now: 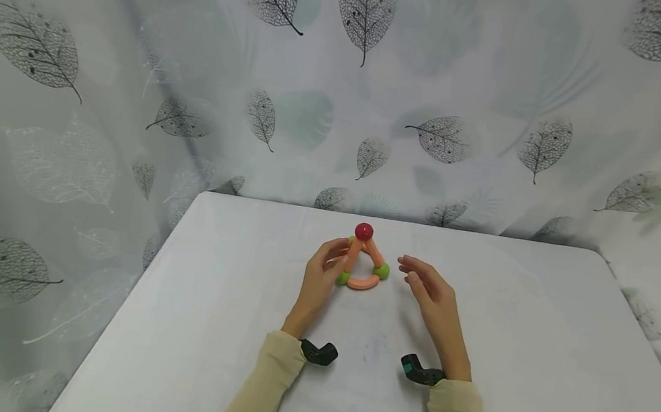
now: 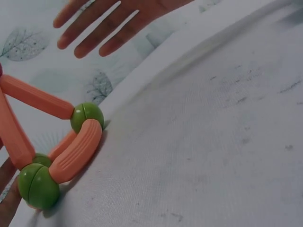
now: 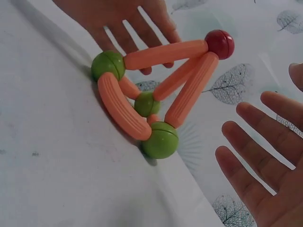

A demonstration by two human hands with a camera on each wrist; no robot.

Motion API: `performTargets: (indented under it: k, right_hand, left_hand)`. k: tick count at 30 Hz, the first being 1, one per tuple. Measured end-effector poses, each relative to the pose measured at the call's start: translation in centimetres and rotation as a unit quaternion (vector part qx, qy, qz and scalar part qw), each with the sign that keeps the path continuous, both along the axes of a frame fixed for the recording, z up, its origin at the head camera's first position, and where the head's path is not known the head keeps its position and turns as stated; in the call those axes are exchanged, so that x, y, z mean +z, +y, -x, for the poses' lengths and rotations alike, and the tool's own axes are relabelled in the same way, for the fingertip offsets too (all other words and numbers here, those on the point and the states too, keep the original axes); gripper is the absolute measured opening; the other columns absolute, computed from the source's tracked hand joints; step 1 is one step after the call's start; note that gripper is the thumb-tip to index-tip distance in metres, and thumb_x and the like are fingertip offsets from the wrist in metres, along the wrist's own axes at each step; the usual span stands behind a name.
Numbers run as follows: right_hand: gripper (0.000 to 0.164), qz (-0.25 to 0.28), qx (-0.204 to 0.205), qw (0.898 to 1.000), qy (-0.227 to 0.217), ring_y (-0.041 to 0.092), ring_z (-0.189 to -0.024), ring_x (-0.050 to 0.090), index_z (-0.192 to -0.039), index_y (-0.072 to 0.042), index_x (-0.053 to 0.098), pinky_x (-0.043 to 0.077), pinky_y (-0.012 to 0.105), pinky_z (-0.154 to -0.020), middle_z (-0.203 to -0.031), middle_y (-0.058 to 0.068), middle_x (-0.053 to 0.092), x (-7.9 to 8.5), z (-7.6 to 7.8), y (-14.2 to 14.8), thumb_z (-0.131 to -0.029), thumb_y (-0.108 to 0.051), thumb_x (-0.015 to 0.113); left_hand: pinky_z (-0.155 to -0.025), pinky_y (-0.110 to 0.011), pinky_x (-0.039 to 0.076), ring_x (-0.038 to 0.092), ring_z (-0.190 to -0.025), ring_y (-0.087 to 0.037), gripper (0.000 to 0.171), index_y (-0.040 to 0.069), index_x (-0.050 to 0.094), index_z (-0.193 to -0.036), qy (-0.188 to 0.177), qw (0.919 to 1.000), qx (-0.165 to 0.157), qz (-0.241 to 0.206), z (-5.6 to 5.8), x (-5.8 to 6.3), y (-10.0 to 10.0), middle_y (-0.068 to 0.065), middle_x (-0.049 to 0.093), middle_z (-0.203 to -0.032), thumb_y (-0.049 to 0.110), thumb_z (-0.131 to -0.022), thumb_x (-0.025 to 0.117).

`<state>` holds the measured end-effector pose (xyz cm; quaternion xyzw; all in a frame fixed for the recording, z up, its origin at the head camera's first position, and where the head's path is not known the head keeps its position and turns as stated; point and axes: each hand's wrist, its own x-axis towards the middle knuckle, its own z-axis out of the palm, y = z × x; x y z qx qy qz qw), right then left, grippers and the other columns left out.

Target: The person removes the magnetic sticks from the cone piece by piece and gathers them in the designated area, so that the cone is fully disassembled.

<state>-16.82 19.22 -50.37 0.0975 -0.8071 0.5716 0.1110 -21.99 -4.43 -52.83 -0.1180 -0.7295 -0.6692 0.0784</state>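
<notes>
One white tabletop [image 1: 538,318] under pyramid [image 3: 176,80] (leaf-print backdrop [image 1: 340,119]).

A red ball [image 1: 363,231] shows as a sliver at the left-wrist view's left edge, 1 of 3 green balls [image 2: 41,159] there sits partly hidden, and the head view's bottom edge crops both sleeves [image 1: 262,378].

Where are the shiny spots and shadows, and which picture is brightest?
Head view: brightest, with a little glint on the red ball and soft shadows on the white table; left wrist view: dimmer, a glint on the nearest green ball, shadow along the curved orange stick; right wrist view: also dimmer, dark shadow under the lowest green ball.
</notes>
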Motion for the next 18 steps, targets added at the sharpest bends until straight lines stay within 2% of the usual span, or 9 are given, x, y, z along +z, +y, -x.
performTargets:
  k: [6, 8, 13, 18]
  right_hand:
    - [0.038, -0.013, 0.018, 1.0, -0.005, 0.016, -0.13, 0.063, -0.145, -0.024, 0.06, 0.049, 0.012, -0.102, -0.143, -0.002, 0.066, 0.9, 1.4, -0.3, -0.108, -0.033, 0.057]
    - [0.038, -0.019, 0.025, 1.0, -0.002, 0.015, -0.131, 0.063, -0.144, -0.026, 0.06, 0.05, 0.021, -0.106, -0.143, -0.004, 0.065, 1.1, 1.9, -0.5, -0.108, -0.035, 0.057]
    - [0.037, -0.038, 0.05, 0.998, 0.016, 0.019, -0.132, 0.062, -0.145, -0.025, 0.06, 0.048, 0.052, -0.114, -0.145, -0.002, 0.064, 1.4, 3.1, -1.2, -0.108, -0.032, 0.057]
    - [0.038, -0.035, 0.07, 0.996, 0.035, 0.026, -0.133, 0.063, -0.145, -0.021, 0.06, 0.05, 0.052, -0.112, -0.146, 0.003, 0.064, 1.7, 3.5, -1.9, -0.107, -0.022, 0.06]
  left_hand:
    - [-0.104, -0.035, 0.054, 0.066, -0.122, -0.028, 0.04, 0.013, 0.06, -0.143, 0.003, 0.9992, -0.029, 0.026, 1.1, -0.2, 0.4, -0.012, 0.069, -0.134, 0.017, -0.103, 0.066]
    - [-0.102, -0.031, 0.054, 0.067, -0.118, -0.028, 0.04, 0.013, 0.06, -0.143, 0.003, 0.9987, -0.04, 0.033, 1.3, -0.3, 0.3, -0.012, 0.069, -0.133, 0.018, -0.104, 0.066]
    - [-0.096, -0.025, 0.053, 0.07, -0.112, -0.029, 0.039, 0.014, 0.058, -0.144, -0.005, 0.9966, -0.072, 0.04, 1.5, -0.4, -0.1, -0.014, 0.071, -0.128, 0.021, -0.106, 0.062]
    - [-0.096, -0.025, 0.052, 0.07, -0.11, -0.03, 0.037, 0.018, 0.059, -0.144, -0.016, 0.9927, -0.112, 0.043, 1.1, -0.2, -0.4, -0.013, 0.072, -0.126, 0.024, -0.107, 0.059]
